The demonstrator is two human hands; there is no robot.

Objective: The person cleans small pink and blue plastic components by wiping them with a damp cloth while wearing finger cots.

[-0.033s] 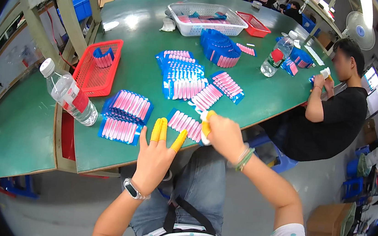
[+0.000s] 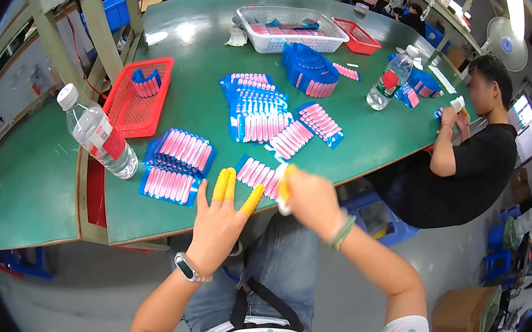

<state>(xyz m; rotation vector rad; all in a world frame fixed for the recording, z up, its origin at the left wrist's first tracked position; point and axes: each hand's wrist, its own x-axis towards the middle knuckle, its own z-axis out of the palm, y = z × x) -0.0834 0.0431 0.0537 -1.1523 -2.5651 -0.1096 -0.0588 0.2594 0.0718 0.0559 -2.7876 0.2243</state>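
Note:
A blue strip with a row of pink slim pieces (image 2: 254,172) lies at the table's near edge. My left hand (image 2: 219,219) has its fingers spread at the strip's near left side, with yellow finger cots on several fingers. My right hand (image 2: 310,195), closed round a folded white cloth (image 2: 281,190), is at the strip's right end, covering part of it; the hand is slightly blurred. To the left of my left hand is a folded stack of similar blue-and-pink strips (image 2: 179,157). Beyond my hands lie a larger folded pile (image 2: 259,110) and loose strips (image 2: 320,124).
A clear bottle (image 2: 98,132) and a red basket (image 2: 137,97) stand at left. A white basket (image 2: 291,32), a small red basket (image 2: 356,37), a coiled blue strip (image 2: 310,70) and another bottle (image 2: 390,78) stand farther back. A co-worker in black (image 2: 465,154) sits at right.
My right hand has shifted slightly left and nearer to me with the white cloth, along the strip's right end. My left hand keeps its place.

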